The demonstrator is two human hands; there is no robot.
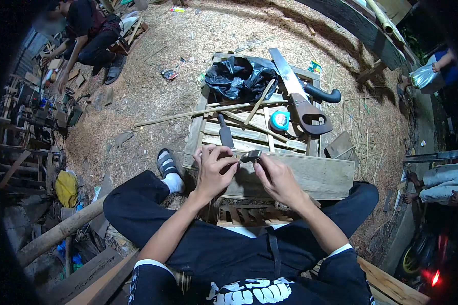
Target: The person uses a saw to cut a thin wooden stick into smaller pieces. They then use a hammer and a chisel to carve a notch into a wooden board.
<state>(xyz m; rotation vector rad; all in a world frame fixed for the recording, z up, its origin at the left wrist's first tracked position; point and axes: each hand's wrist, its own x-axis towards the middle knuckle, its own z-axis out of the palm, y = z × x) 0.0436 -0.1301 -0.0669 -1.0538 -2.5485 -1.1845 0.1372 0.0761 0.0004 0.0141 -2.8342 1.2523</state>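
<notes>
Now a hammer (pixel 251 156) is gripped in the right hand (pixel 280 179); anything pinched in the left hand (pixel 211 172) cannot be discerned.

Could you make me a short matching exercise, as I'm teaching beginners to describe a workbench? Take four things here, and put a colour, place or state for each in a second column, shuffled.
Column one:
1. Hammer
2. Tape measure
3. Plastic bag
4. Handsaw

Column two:
A. Black and crumpled
B. Held in the person's right hand
C. Brown-handled and long-bladed
D. Turquoise-cased and rounded

Right pairs: 1-B; 2-D; 3-A; 4-C
</notes>
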